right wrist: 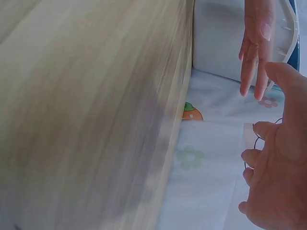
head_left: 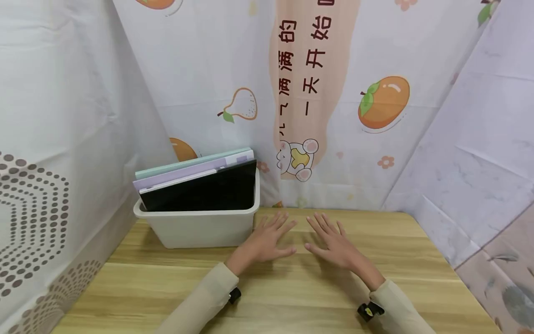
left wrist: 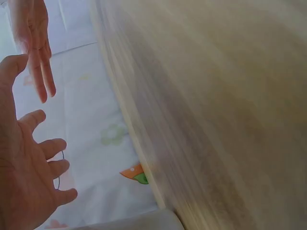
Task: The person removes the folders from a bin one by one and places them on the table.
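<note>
My left hand is held over the wooden table, palm down with fingers spread, holding nothing. Facing it at the right is my right hand, its fingers spread too and nothing in its grasp. A gap separates the two thumbs. Both wrist views show the hands raised above the tabletop. Just left of my left hand stands a white plastic bin. Leaning inside it are a black flat item, a lilac folder-like item and a pale green one; their lower parts are hidden by the bin.
A white printed curtain with fruit pictures and writing hangs behind the table's back edge. More cloth hangs at the left and right sides. Black wrist cameras sit by both sleeves.
</note>
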Demonstrator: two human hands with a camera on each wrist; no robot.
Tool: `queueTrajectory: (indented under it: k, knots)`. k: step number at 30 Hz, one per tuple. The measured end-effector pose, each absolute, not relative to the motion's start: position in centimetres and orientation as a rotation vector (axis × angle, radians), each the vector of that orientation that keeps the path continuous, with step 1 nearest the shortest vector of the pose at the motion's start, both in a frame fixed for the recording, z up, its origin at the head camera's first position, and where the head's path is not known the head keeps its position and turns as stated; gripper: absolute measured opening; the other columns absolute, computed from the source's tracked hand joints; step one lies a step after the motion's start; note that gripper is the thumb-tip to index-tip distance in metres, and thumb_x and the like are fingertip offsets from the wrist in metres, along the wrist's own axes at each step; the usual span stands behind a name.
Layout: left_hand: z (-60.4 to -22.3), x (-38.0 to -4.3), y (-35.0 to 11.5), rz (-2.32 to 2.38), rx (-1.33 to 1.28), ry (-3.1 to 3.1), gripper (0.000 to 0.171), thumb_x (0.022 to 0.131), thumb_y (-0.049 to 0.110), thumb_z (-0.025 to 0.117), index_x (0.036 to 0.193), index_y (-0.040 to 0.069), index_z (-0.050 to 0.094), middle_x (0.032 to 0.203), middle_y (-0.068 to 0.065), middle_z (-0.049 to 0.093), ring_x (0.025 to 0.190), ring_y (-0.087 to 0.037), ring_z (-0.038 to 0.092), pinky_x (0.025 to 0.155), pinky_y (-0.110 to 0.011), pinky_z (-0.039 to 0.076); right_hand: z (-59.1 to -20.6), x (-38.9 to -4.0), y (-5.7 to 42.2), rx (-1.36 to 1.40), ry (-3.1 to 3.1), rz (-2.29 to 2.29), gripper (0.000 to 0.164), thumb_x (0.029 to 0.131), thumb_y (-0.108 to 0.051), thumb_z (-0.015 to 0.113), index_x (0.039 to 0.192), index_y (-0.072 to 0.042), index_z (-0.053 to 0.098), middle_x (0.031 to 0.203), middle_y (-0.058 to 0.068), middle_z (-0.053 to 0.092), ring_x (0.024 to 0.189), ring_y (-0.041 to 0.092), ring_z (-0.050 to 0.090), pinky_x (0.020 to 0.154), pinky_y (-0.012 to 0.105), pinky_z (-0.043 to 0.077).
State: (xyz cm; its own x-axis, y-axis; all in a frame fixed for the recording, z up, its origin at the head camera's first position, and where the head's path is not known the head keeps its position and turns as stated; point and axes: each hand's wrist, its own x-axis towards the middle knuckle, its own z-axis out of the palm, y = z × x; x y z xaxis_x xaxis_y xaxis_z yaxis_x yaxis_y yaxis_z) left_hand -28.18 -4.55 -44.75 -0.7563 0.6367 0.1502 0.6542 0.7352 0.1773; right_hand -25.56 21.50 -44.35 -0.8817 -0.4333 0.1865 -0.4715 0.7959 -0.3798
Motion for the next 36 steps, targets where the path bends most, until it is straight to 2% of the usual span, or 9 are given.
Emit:
queueTrajectory:
  k: [5, 13, 18, 24, 30, 36]
  knots:
    - [-44.6, -28.2, -4.8, -0.339, -1.114, -2.786, 0.077, 0.099, 0.065, 0.048, 0.163, 0.032, 0.020, 0.170, -0.007, 0.021, 0.159, -0.031, 0.016, 0.124, -0.059, 0.016, -43.9, -25.6, 21.5, 0.739, -2.871, 0.640, 0.078, 0.100, -0.053, 0.058, 0.163, -0.022, 0.024, 0.171, 0.010, 0.016, 0.158, 0.039, 0.011, 0.119, 0.070, 0.000]
    - [-43.2, -27.9, -4.8, -0.337, -1.265, -2.525, 0.076, 0.099, 0.057, 0.056, 0.162, 0.024, 0.028, 0.168, -0.007, 0.029, 0.156, -0.029, 0.026, 0.123, -0.054, 0.026, -43.0, -25.9, 21.4, 0.771, -2.825, 0.649, 0.076, 0.099, -0.049, 0.060, 0.162, -0.019, 0.028, 0.169, 0.013, 0.021, 0.157, 0.039, 0.015, 0.118, 0.072, 0.002]
    - [-40.9, -27.3, -5.0, -0.334, -1.302, -2.259, 0.078, 0.094, 0.047, 0.067, 0.159, 0.018, 0.035, 0.161, -0.009, 0.041, 0.150, -0.026, 0.040, 0.121, -0.047, 0.034, -42.2, -26.2, 21.0, 0.776, -2.802, 0.635, 0.076, 0.099, -0.050, 0.059, 0.162, -0.019, 0.028, 0.168, 0.013, 0.024, 0.157, 0.037, 0.018, 0.120, 0.069, 0.003]
    - [-37.6, -27.0, -6.7, -0.337, -1.189, -2.022, 0.074, 0.087, 0.040, 0.073, 0.151, 0.015, 0.047, 0.150, -0.009, 0.055, 0.137, -0.024, 0.054, 0.113, -0.044, 0.044, -40.8, -26.4, 20.4, 0.775, -2.764, 0.656, 0.073, 0.101, -0.050, 0.058, 0.162, -0.024, 0.028, 0.167, 0.013, 0.027, 0.157, 0.038, 0.019, 0.120, 0.069, 0.004]
    - [-36.1, -27.7, -9.8, -0.325, -1.021, -1.981, 0.068, 0.087, 0.037, 0.071, 0.147, 0.012, 0.052, 0.145, -0.011, 0.059, 0.134, -0.026, 0.057, 0.111, -0.048, 0.044, -39.0, -26.7, 19.9, 0.783, -2.701, 0.680, 0.071, 0.101, -0.047, 0.059, 0.161, -0.024, 0.029, 0.167, 0.013, 0.029, 0.157, 0.038, 0.019, 0.120, 0.070, 0.005]
    - [-36.2, -28.2, -12.6, -0.371, -0.928, -1.980, 0.066, 0.086, 0.032, 0.073, 0.146, 0.011, 0.054, 0.141, -0.013, 0.061, 0.129, -0.029, 0.059, 0.107, -0.052, 0.046, -37.7, -26.8, 19.6, 0.790, -2.667, 0.728, 0.071, 0.102, -0.046, 0.059, 0.162, -0.027, 0.027, 0.168, 0.011, 0.027, 0.158, 0.036, 0.016, 0.120, 0.069, 0.003]
